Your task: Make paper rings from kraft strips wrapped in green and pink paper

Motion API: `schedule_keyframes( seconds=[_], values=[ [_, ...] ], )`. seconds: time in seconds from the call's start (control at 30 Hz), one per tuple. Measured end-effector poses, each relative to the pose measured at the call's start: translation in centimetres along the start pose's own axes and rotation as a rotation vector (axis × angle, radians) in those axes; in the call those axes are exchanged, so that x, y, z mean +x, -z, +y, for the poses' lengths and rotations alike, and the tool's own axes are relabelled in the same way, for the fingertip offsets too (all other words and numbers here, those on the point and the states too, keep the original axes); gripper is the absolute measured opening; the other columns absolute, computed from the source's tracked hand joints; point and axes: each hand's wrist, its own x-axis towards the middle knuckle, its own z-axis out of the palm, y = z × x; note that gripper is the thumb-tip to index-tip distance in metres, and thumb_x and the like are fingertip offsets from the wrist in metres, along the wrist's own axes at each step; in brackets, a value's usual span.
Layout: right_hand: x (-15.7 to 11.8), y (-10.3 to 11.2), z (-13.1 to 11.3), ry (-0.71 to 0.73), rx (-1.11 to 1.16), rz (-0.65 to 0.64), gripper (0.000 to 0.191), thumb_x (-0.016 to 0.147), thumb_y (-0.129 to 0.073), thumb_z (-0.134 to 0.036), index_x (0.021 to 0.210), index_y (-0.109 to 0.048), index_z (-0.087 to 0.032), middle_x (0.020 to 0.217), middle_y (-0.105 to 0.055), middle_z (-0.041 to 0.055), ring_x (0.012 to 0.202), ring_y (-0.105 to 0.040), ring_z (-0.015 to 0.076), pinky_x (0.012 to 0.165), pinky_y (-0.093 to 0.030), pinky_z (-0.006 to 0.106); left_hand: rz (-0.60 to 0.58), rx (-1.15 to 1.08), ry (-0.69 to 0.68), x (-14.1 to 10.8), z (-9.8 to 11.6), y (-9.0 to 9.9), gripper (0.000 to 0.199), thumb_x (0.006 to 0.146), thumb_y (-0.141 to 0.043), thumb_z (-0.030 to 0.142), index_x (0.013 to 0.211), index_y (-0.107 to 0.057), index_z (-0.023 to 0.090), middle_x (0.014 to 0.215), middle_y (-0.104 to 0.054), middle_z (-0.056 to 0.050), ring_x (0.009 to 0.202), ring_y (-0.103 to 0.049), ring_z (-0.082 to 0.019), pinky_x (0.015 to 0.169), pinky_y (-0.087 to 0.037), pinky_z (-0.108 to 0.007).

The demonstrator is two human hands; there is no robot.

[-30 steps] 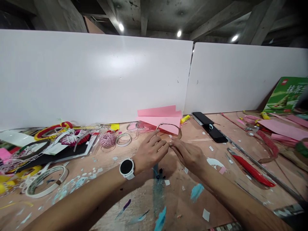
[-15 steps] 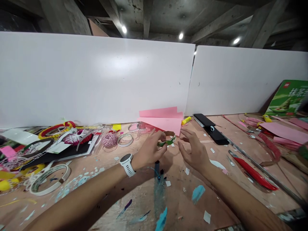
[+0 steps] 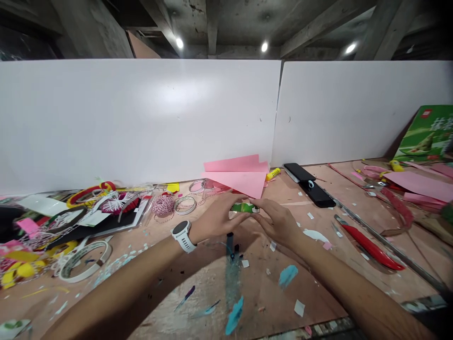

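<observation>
A small green ring [image 3: 244, 208], like a cardboard band, is held just above the middle of the table. My left hand [image 3: 220, 216], with a white watch on its wrist, grips the ring's left side between thumb and fingers. At its right side, the fingertips of my right hand [image 3: 275, 221] pinch the band. The two hands meet around it, and their fingers hide its far side. Behind them lie folded pink paper sheets [image 3: 240, 175].
White boards [image 3: 141, 127] stand along the back. Left are a yarn ball [image 3: 163, 205], tape rings [image 3: 85, 262] and mixed craft pieces. Right are a black phone [image 3: 318, 194], a red cutter [image 3: 371, 246], a metal ruler [image 3: 385, 248] and pink paper [image 3: 421, 185].
My right hand has moved left and its fingers have closed on the ring. The green side of the band now faces me more fully. The view has shifted slightly.
</observation>
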Motion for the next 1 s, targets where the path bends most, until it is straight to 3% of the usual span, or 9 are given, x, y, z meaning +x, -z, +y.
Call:
schedule_keyframes(
  seconds=[0.23,0.43,0.6,0.7,0.9,1.0],
  values=[
    [0.1,0.0,-0.4,0.037,-0.005,-0.022,0.04,0.1,-0.059,-0.022,0.14,-0.056,-0.028,0.133,-0.071,0.0088,0.124,-0.066,0.0248,0.104,-0.057,0.045,-0.147,0.138,-0.01,0.0,-0.1,1.3,0.018,0.101,-0.06,0.03,0.116,-0.067,0.022,0.123,-0.071,-0.009,0.112,-0.065,-0.024,0.097,-0.05,-0.039],
    [0.0,0.0,-0.9,0.011,0.01,-0.056,0.05,0.098,-0.062,-0.028,0.147,-0.05,-0.027,0.141,-0.065,0.0125,0.13,-0.062,0.0291,0.106,-0.056,0.048,-0.228,0.208,0.055,-3.1,0.8,3.3,0.035,0.101,-0.057,0.019,0.136,-0.055,0.022,0.132,-0.067,-0.01,0.115,-0.066,-0.022,0.093,-0.052,-0.034],
    [-0.5,-0.6,-0.8,-0.011,0.016,-0.094,0.047,0.096,-0.063,-0.03,0.142,-0.053,-0.027,0.139,-0.065,0.012,0.127,-0.063,0.0298,0.104,-0.057,0.048,-0.298,0.301,0.105,-5.9,1.2,5.3,0.01,0.1,-0.055,0.019,0.106,-0.064,0.018,0.111,-0.07,-0.009,0.097,-0.068,-0.023,0.082,-0.051,-0.032],
    [-0.7,-1.0,-0.6,-0.028,0.013,-0.111,0.041,0.097,-0.062,-0.032,0.137,-0.057,-0.027,0.135,-0.067,0.0112,0.125,-0.065,0.0292,0.102,-0.057,0.047,-0.306,0.34,0.139,-8.0,1.7,6.0,0.016,0.099,-0.057,0.018,0.115,-0.058,0.017,0.107,-0.069,-0.009,0.091,-0.067,-0.022,0.075,-0.051,-0.031],
    [-0.8,-1.6,-0.6,-0.08,0.003,-0.197,0.036,0.098,-0.06,-0.034,0.134,-0.06,-0.028,0.13,-0.07,0.0089,0.117,-0.069,0.0286,0.099,-0.059,0.048,-0.305,0.387,0.123,-11.6,2.6,5.8,0.024,0.1,-0.053,0.012,0.124,-0.056,0.019,0.123,-0.064,-0.011,0.106,-0.065,-0.024,0.087,-0.053,-0.033],
    [-0.8,-1.9,-0.6,-0.102,-0.006,-0.238,0.035,0.098,-0.06,-0.035,0.133,-0.061,-0.029,0.131,-0.069,0.008,0.119,-0.068,0.0296,0.099,-0.059,0.049,-0.284,0.4,0.098,-12.1,2.1,4.9,0.032,0.098,-0.055,0.011,0.128,-0.055,0.02,0.125,-0.062,-0.011,0.097,-0.066,-0.022,0.078,-0.054,-0.032]
  ],
)
